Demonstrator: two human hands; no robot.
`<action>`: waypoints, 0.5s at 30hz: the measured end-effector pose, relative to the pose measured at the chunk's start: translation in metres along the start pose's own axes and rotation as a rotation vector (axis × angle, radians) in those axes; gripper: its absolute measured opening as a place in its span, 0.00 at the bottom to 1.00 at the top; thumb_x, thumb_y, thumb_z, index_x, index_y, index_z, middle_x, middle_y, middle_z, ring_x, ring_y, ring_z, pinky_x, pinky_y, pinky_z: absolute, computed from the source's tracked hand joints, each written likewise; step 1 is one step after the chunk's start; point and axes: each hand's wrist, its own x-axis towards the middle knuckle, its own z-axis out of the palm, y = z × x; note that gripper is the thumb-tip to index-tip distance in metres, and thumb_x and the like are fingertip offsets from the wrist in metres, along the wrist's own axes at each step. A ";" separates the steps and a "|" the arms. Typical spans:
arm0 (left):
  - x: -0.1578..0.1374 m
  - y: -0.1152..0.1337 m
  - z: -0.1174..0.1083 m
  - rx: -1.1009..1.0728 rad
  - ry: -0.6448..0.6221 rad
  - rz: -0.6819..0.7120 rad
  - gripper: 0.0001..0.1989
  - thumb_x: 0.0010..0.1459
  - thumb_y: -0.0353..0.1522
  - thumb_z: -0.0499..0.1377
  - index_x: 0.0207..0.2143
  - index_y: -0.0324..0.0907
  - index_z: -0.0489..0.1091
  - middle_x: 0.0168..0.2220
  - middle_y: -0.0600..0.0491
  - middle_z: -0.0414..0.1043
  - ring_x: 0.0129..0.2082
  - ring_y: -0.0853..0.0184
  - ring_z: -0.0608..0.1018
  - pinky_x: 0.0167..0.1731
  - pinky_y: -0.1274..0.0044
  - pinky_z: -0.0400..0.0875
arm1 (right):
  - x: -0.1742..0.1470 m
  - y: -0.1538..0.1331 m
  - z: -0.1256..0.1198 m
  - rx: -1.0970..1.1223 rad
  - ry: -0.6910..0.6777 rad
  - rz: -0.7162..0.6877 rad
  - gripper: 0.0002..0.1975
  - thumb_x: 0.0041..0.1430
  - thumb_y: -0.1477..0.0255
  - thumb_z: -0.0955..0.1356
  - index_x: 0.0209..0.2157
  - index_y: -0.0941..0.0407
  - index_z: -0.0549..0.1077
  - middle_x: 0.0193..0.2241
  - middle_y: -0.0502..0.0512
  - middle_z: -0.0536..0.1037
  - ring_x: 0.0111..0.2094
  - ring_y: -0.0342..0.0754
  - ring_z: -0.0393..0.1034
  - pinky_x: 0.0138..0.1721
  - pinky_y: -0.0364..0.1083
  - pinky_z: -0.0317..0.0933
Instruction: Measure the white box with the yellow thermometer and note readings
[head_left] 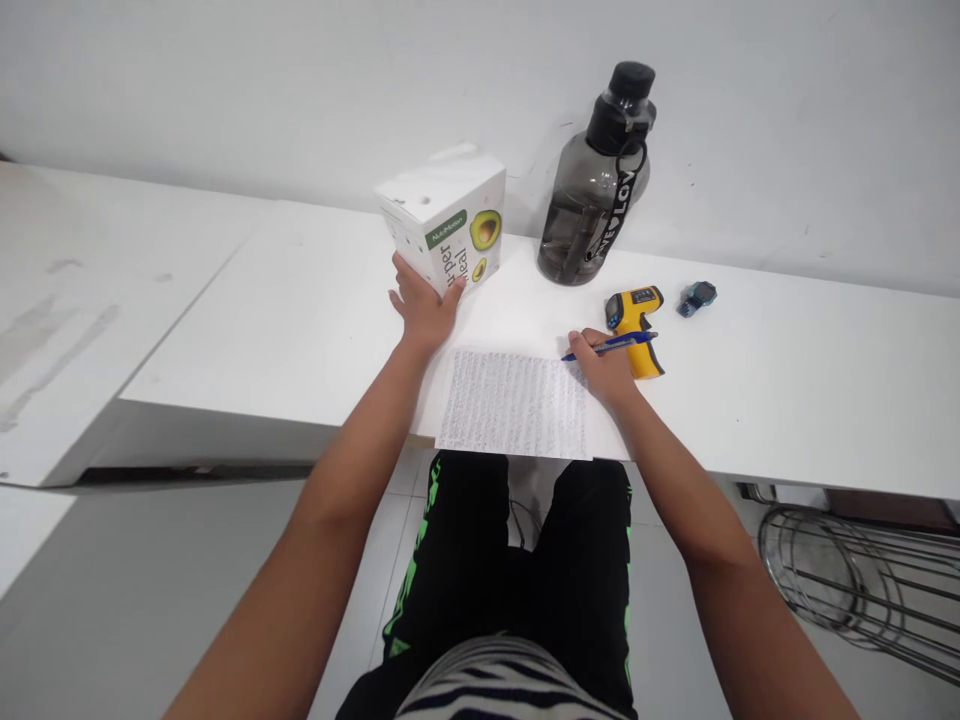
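Observation:
My left hand (426,305) grips the lower part of a white carton (444,225) with avocado pictures and a green label. The carton leans at an angle above the white tabletop. Between the fingers of my right hand (602,362) is a blue pen (619,343), its tip pointing left near the top right corner of a sheet of paper (514,405). Dense rows of marks cover that sheet, which lies at the table's front edge. Just beyond my right hand, a yellow and black infrared thermometer (636,325) lies on the table, partly hidden by the pen and hand.
A large grey bottle (592,190) with a black cap stands against the wall behind. Right of the thermometer lies a small dark teal object (698,298). A wire rack (862,580) is below the table at right. Another white surface (97,290) adjoins on the left.

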 end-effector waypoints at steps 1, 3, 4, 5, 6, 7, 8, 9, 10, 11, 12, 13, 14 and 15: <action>0.000 0.000 0.000 -0.001 0.001 0.002 0.53 0.54 0.44 0.63 0.69 0.46 0.30 0.70 0.39 0.44 0.71 0.48 0.46 0.67 0.52 0.29 | 0.000 0.000 0.000 -0.009 0.008 0.000 0.20 0.59 0.60 0.66 0.18 0.53 0.63 0.17 0.47 0.63 0.23 0.44 0.60 0.26 0.44 0.56; -0.001 0.000 0.000 0.001 0.000 0.006 0.52 0.54 0.44 0.63 0.69 0.45 0.31 0.70 0.39 0.44 0.71 0.48 0.46 0.67 0.52 0.29 | 0.000 0.000 0.000 -0.029 0.021 0.001 0.19 0.59 0.60 0.66 0.18 0.53 0.63 0.17 0.47 0.63 0.24 0.44 0.60 0.27 0.44 0.56; -0.001 0.000 -0.001 0.002 -0.001 0.007 0.52 0.54 0.43 0.63 0.69 0.45 0.31 0.70 0.39 0.44 0.71 0.48 0.46 0.67 0.52 0.29 | 0.000 0.000 0.000 -0.034 0.022 0.003 0.19 0.59 0.60 0.66 0.18 0.53 0.63 0.17 0.47 0.63 0.24 0.44 0.60 0.27 0.44 0.56; -0.001 0.001 -0.001 0.001 0.000 0.008 0.52 0.54 0.44 0.63 0.70 0.45 0.31 0.70 0.39 0.44 0.71 0.48 0.46 0.67 0.52 0.29 | 0.000 0.000 0.000 -0.036 0.018 0.005 0.20 0.59 0.60 0.66 0.18 0.53 0.62 0.17 0.47 0.63 0.24 0.44 0.60 0.27 0.44 0.56; -0.001 0.001 -0.001 -0.001 0.001 0.009 0.52 0.54 0.44 0.63 0.70 0.46 0.31 0.70 0.40 0.44 0.71 0.48 0.46 0.67 0.52 0.29 | 0.000 0.000 0.000 -0.038 0.012 0.008 0.20 0.59 0.60 0.66 0.17 0.53 0.62 0.17 0.47 0.63 0.23 0.44 0.60 0.26 0.44 0.56; -0.001 0.001 -0.001 -0.002 0.002 0.009 0.52 0.54 0.44 0.63 0.70 0.46 0.31 0.70 0.40 0.44 0.71 0.49 0.46 0.67 0.52 0.29 | 0.000 0.000 -0.001 -0.039 0.003 0.013 0.20 0.59 0.60 0.66 0.17 0.53 0.61 0.17 0.47 0.63 0.23 0.44 0.60 0.26 0.44 0.56; -0.001 0.001 -0.001 -0.003 0.002 0.008 0.52 0.54 0.44 0.63 0.70 0.47 0.31 0.70 0.40 0.44 0.71 0.49 0.47 0.67 0.52 0.29 | 0.000 0.000 -0.001 -0.040 -0.010 0.018 0.21 0.58 0.60 0.67 0.17 0.53 0.61 0.17 0.47 0.64 0.23 0.43 0.60 0.26 0.44 0.55; -0.001 0.001 -0.001 -0.004 0.001 0.004 0.52 0.54 0.44 0.63 0.70 0.47 0.31 0.70 0.40 0.45 0.71 0.49 0.47 0.67 0.52 0.29 | 0.000 0.000 -0.001 -0.040 -0.023 0.024 0.21 0.58 0.60 0.67 0.16 0.53 0.60 0.17 0.47 0.64 0.23 0.43 0.60 0.25 0.43 0.55; -0.001 0.001 -0.001 -0.003 -0.002 -0.001 0.53 0.54 0.44 0.63 0.70 0.47 0.31 0.70 0.40 0.44 0.71 0.49 0.47 0.67 0.53 0.29 | 0.000 0.000 -0.001 -0.041 -0.034 0.030 0.20 0.57 0.61 0.67 0.16 0.53 0.60 0.17 0.47 0.64 0.23 0.43 0.60 0.25 0.43 0.55; -0.001 0.001 -0.001 0.000 -0.005 -0.008 0.53 0.54 0.44 0.63 0.70 0.47 0.31 0.70 0.40 0.44 0.71 0.49 0.47 0.67 0.53 0.29 | 0.000 0.001 -0.002 -0.041 -0.039 0.035 0.20 0.57 0.61 0.67 0.16 0.53 0.61 0.17 0.47 0.65 0.22 0.43 0.60 0.25 0.44 0.55; 0.000 0.002 -0.001 0.002 -0.008 -0.012 0.53 0.54 0.44 0.63 0.70 0.46 0.31 0.70 0.40 0.44 0.71 0.49 0.46 0.67 0.53 0.29 | 0.000 0.001 -0.002 -0.040 -0.040 0.038 0.20 0.57 0.62 0.67 0.16 0.53 0.61 0.17 0.47 0.65 0.22 0.43 0.60 0.26 0.44 0.56; 0.000 0.002 -0.001 0.004 -0.010 -0.014 0.53 0.54 0.45 0.63 0.70 0.46 0.31 0.70 0.40 0.44 0.71 0.49 0.46 0.67 0.53 0.29 | 0.001 0.002 -0.002 -0.037 -0.034 0.040 0.19 0.58 0.62 0.66 0.16 0.53 0.62 0.17 0.47 0.66 0.22 0.43 0.60 0.26 0.44 0.56; 0.000 0.002 -0.001 0.004 -0.011 -0.014 0.53 0.54 0.45 0.63 0.70 0.46 0.31 0.71 0.40 0.44 0.71 0.48 0.46 0.67 0.53 0.29 | 0.001 0.003 -0.002 -0.034 -0.020 0.040 0.19 0.58 0.62 0.66 0.16 0.53 0.63 0.17 0.47 0.66 0.23 0.44 0.61 0.26 0.44 0.57; 0.000 0.002 -0.001 0.003 -0.010 -0.013 0.53 0.53 0.45 0.63 0.70 0.47 0.31 0.71 0.40 0.44 0.71 0.48 0.45 0.67 0.52 0.29 | 0.001 0.004 -0.001 -0.032 -0.002 0.035 0.19 0.58 0.62 0.65 0.17 0.53 0.63 0.17 0.47 0.66 0.23 0.44 0.61 0.27 0.44 0.57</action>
